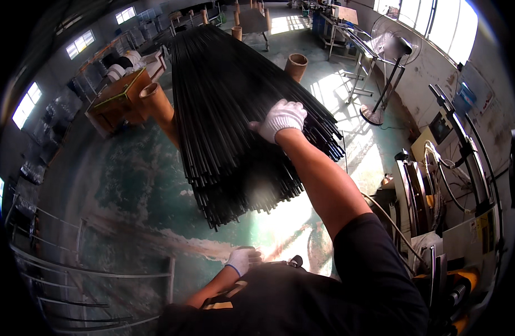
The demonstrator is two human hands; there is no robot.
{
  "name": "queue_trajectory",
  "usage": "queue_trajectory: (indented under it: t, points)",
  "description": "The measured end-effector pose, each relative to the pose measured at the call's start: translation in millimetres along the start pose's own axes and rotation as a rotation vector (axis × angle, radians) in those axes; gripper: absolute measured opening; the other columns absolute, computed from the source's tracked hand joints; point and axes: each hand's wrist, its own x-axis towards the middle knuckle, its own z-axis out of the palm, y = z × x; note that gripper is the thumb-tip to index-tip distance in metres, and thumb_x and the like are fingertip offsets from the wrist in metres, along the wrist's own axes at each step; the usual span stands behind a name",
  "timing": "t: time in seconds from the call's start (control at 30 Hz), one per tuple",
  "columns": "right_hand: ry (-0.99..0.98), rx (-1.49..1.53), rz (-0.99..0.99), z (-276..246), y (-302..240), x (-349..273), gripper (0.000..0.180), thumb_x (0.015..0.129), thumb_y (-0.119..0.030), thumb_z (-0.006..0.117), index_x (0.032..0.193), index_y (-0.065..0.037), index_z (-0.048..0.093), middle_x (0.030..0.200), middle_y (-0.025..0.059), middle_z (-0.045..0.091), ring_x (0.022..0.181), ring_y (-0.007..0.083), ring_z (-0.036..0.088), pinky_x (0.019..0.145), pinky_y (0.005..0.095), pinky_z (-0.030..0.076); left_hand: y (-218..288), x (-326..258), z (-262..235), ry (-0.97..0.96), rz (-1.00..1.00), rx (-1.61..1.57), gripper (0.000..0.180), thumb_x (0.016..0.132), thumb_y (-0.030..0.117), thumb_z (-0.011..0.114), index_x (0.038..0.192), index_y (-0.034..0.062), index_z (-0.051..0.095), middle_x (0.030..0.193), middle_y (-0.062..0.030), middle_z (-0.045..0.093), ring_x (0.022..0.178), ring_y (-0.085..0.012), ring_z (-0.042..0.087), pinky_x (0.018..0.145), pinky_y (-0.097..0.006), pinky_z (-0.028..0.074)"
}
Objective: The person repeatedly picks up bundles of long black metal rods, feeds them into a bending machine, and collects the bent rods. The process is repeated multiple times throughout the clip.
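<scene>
A long stack of thin black rods (224,95) stretches away from me, their near ends uneven. On the right side of this stack lies my right hand (282,119) in a white knitted glove. Its fingers curl down over the rods and its thumb points left, so the fingertips are hidden among them. My left hand (243,260), in a white glove with a blue cuff edge, hangs low by my waist, apart from the stack. Its fingers point right, loosely extended, and nothing shows in them.
Brown cardboard tubes (158,106) stand upright along both sides of the stack. A pedestal fan (396,49) and a machine with cables (431,196) are on the right. Metal frame rails (117,274) lie at lower left, and a brown cabinet (120,95) stands farther back.
</scene>
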Motion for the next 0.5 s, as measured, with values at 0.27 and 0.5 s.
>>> queue_trajectory:
  t: [0.27, 0.5]
  points:
    - [-0.147, 0.069, -0.16, -1, -14, 18, 0.045, 0.088, -0.043, 0.078, 0.117, -0.009, 0.082, 0.119, 0.0176, 0.08, 0.113, 0.0337, 0.077, 0.096, 0.0439, 0.062, 59, 86, -4, -0.02, 0.166, 0.197, 0.004, 0.098, 0.011, 0.062, 0.101, 0.0091, 0.062, 0.087, -0.0111, 0.064, 0.071, -0.0278, 0.064, 0.063, -0.041, 0.056]
    - [-0.305, 0.164, -0.206, 5, -15, 38, 0.042, 0.084, -0.035, 0.08, 0.109, -0.002, 0.082, 0.098, 0.0185, 0.081, 0.092, 0.0337, 0.081, 0.081, 0.0414, 0.065, 65, 118, -20, -0.471, 0.038, -0.155, 0.014, 0.098, 0.004, 0.065, 0.111, -0.0018, 0.067, 0.097, -0.0169, 0.077, 0.077, -0.0288, 0.077, 0.068, -0.04, 0.066]
